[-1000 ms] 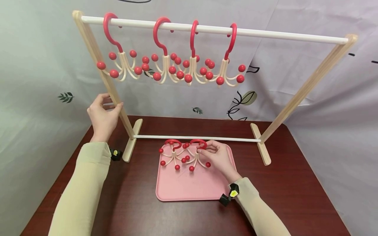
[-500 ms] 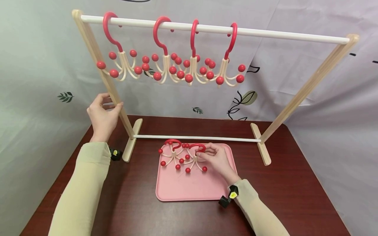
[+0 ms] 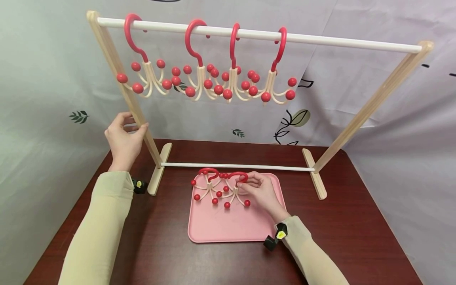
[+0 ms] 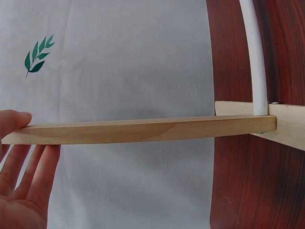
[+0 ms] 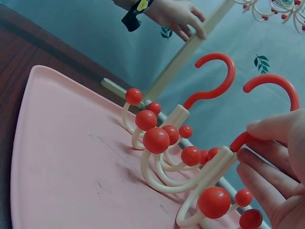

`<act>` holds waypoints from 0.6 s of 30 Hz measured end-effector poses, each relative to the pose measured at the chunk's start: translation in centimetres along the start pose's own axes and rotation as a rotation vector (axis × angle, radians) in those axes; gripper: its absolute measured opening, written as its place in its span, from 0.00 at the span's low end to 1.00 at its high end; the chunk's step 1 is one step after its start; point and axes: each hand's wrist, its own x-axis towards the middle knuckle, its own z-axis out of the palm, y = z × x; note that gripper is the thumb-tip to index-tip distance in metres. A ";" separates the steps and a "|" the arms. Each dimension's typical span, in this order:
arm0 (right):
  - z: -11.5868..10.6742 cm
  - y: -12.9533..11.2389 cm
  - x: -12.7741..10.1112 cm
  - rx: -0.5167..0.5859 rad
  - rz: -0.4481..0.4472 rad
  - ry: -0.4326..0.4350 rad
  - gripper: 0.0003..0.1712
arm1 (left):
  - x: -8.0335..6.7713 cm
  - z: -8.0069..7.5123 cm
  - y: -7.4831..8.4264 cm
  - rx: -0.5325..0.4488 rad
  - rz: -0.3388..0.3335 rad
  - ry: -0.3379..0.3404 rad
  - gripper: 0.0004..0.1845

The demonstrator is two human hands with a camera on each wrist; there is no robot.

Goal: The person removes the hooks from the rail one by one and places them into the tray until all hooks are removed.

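- The wooden rack (image 3: 117, 67) is the biggest thing on the tabletop (image 3: 356, 237). The left hand (image 3: 122, 138), at about nine o'clock, has its grip wrapped round the rack's slanted left post, thumb on top and fingers behind. If that grip loosened, a knock to the top rail (image 3: 320, 39) would likely rock the whole frame.
- The pink tray (image 3: 231, 229) lies at six o'clock, just before the lower rail. A sideways tug on its load could slide it across the tabletop.
- The four hung hangers (image 3: 206, 75) crowd the rail from eleven to twelve o'clock, their ball tips nearly touching. A hanger brought up beside them could snag.
- The right hand (image 3: 261, 190) pinches the red hook of the held hanger (image 3: 236, 188), whose lower arms seem barely off the tray.
- The second hanger (image 3: 208, 186) lies at its nine o'clock with prongs interlaced, so it may be dragged along or dropped.
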 end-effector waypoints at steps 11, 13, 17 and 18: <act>-0.3 -0.1 0.3 -0.021 0.017 0.030 0.14 | 0.0 0.0 0.0 0.009 -0.008 -0.002 0.20; -0.4 -0.2 0.3 -0.008 0.028 0.033 0.14 | 0.0 0.0 0.0 0.011 -0.010 -0.002 0.20; -0.8 -0.5 0.4 -0.080 0.008 0.062 0.17 | 0.0 0.0 0.1 0.015 -0.011 -0.004 0.20; -1.0 -0.7 0.5 -0.101 -0.010 0.068 0.18 | 0.0 0.0 0.1 0.014 -0.011 -0.004 0.20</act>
